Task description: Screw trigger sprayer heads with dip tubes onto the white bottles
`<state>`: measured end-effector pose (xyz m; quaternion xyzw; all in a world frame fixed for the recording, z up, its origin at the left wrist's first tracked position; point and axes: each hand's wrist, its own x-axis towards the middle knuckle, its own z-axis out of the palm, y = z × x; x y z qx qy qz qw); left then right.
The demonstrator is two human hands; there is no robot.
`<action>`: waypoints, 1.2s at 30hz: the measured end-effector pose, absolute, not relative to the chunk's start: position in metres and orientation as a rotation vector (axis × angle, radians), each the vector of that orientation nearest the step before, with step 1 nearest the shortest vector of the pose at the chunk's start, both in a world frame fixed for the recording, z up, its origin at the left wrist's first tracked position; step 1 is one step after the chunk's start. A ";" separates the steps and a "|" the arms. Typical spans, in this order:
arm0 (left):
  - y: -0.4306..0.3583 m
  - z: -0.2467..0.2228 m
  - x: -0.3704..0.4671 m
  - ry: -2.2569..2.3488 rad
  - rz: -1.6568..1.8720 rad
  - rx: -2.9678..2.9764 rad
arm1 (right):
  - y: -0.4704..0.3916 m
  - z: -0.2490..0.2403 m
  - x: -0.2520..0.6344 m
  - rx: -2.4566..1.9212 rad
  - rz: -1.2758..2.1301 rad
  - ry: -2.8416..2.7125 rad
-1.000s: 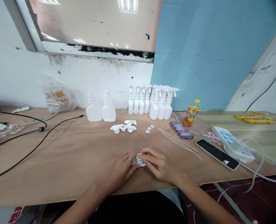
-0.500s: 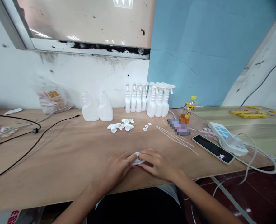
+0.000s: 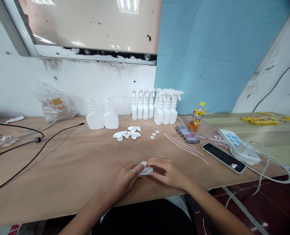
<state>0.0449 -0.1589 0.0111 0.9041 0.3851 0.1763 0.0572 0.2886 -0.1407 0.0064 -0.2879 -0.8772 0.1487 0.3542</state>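
Between both hands, just above the front part of the table, is a white spray trigger head (image 3: 146, 171). My left hand (image 3: 125, 176), with a ring on one finger, grips its left side between thumb and fingers. On the other side, my right hand (image 3: 168, 171) pinches it with thumb and fingertips, which partly cover it. Farther back lie several similar trigger heads (image 3: 133, 134) and three small white washers (image 3: 154, 134). To the right of these are thin clear tubes (image 3: 184, 147).
Two white bottles without heads (image 3: 111, 117) stand at the back, beside a group of spray bottles (image 3: 166, 112). A drink bottle (image 3: 198, 116), a phone (image 3: 223, 157) and a power strip (image 3: 238, 145) are on the right. Black cables (image 3: 49, 143) cross the left side.
The trigger head has turned a little in my hands, and my right fingers have shifted slightly on it. The whole view has tipped up slightly.
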 end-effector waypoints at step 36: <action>-0.158 0.002 0.044 1.291 0.582 2.495 | -0.127 0.063 0.340 -0.996 0.699 -1.604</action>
